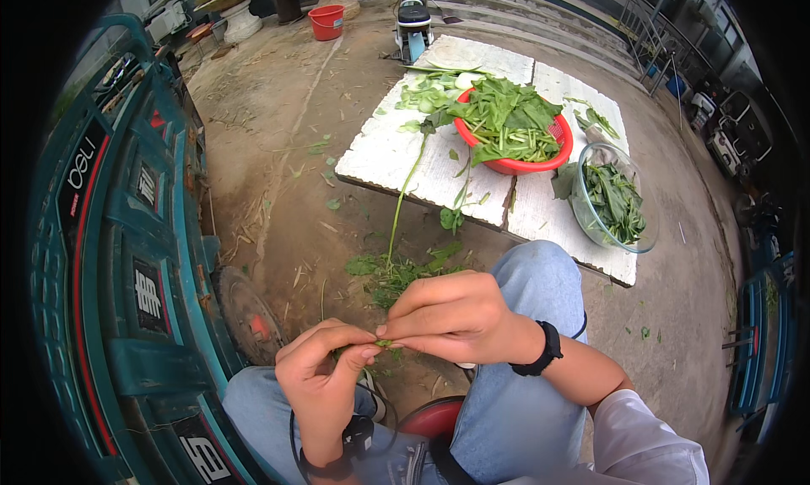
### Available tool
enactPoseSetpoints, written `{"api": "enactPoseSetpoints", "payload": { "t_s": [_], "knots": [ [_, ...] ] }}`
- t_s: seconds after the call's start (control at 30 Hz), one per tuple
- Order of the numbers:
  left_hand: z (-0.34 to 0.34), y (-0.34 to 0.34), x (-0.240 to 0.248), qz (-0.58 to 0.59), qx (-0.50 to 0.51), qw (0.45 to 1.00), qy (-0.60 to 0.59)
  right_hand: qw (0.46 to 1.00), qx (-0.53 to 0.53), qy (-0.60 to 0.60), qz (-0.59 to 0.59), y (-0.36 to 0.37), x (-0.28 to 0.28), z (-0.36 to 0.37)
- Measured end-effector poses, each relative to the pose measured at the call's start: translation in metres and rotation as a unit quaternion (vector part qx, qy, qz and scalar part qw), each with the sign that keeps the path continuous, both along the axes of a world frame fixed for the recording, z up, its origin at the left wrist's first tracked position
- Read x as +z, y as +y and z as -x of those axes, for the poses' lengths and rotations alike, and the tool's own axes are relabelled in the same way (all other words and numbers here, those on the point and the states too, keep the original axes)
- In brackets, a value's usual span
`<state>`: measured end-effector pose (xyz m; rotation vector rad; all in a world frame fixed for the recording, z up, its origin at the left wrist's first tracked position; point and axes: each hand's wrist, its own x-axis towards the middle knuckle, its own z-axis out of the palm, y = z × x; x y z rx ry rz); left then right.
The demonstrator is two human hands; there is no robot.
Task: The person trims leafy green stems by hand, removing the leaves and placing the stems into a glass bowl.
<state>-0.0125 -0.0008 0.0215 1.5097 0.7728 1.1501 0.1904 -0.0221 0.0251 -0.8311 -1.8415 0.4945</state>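
Over my lap, my left hand (316, 371) and my right hand (456, 316) meet, thumbs and fingertips pinched together. Between them shows a small green piece of leafy vegetable (385, 343), mostly covered by the fingers. Beyond my knee, a red plastic colander (516, 166) heaped with leafy greens (513, 112) sits on a white-topped low table (380, 151). To its right, a clear glass bowl (593, 215) holds darker green leaves (616, 200). One long green stem (405, 189) hangs over the table's near edge toward a pile of green trimmings (396, 278) on the ground.
A green cargo vehicle side (169, 316) with a wheel (249, 316) stands close on my left. Pale cut pieces (434, 91) lie at the table's far left. Farther off are a red bucket (326, 22), a parked scooter (413, 21) and steps (523, 25).
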Motion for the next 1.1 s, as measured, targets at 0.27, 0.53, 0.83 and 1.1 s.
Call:
{"api": "enactPoseSetpoints", "payload": {
  "t_s": [0.27,0.53,0.83,1.1],
  "knots": [
    [-0.0006,0.0005,0.0004,-0.009,0.004,1.000,0.004,0.999,0.006,0.038,0.014,0.0000,0.0005,0.0050],
    [-0.0006,0.0004,0.0007,-0.022,0.010,1.000,0.006,0.999,0.009,0.050,0.020,0.0001,0.0004,0.0044],
    [-0.0013,-0.0010,0.0007,-0.009,0.011,1.000,-0.002,0.993,0.018,0.101,0.058,-0.0016,0.0025,0.0041],
    [0.0013,-0.0004,-0.0019,0.004,0.021,1.000,0.002,0.987,0.002,0.139,0.086,-0.0024,0.0082,0.0032]
  ]
}}
